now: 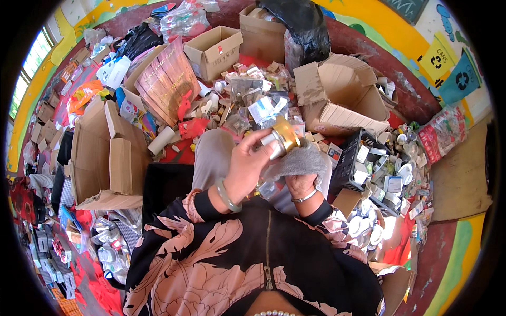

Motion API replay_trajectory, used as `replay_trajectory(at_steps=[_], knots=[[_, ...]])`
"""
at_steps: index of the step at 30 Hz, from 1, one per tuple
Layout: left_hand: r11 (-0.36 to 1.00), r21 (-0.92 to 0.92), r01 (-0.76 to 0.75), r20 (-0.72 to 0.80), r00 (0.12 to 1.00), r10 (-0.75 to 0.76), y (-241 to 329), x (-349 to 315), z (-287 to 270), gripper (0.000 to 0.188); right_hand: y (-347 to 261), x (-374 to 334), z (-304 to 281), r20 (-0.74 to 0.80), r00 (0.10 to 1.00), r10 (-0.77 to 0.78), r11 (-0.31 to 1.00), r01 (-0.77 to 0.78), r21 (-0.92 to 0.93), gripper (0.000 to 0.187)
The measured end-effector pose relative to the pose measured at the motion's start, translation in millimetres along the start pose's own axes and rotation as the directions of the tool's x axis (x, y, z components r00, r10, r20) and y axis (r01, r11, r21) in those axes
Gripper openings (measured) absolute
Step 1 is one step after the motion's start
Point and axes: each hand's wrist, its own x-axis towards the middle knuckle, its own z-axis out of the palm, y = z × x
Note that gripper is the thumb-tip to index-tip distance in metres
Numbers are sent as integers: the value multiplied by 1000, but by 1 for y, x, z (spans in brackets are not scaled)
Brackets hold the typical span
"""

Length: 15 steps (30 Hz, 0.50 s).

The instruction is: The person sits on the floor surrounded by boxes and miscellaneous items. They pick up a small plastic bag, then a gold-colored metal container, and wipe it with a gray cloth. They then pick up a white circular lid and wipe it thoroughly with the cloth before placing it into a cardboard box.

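Pearls (275, 314) and your floral jacket (211, 247) sit closest; past them your right hand (302, 187) bunches a grey cloth (301, 161) while your left hand (245, 164) grips the gold-silver piece (286, 135) at the cloth's edge, between your knees (213, 147). Work looks partway; what's finished, I can't tell. Its long axis slants, gold end up-right. Beyond, the pile (261, 108) probably awaits handling.

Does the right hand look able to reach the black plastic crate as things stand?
Probably yes: the crate looks close, just past the right leg, but the right hand is occupied with a grey cloth.
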Motion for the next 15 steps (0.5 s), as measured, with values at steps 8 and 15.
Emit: replay_trajectory(at_steps=[8, 15], knots=[[799, 279, -532, 256, 843, 472, 3, 16, -11, 38, -17, 1, -22, 26, 987, -157, 937, 157, -312, 38], [328, 718, -614, 404, 751, 522, 32, 19, -27, 44, -82, 33, -38, 230, 973, -11, 322, 221, -920, 35]])
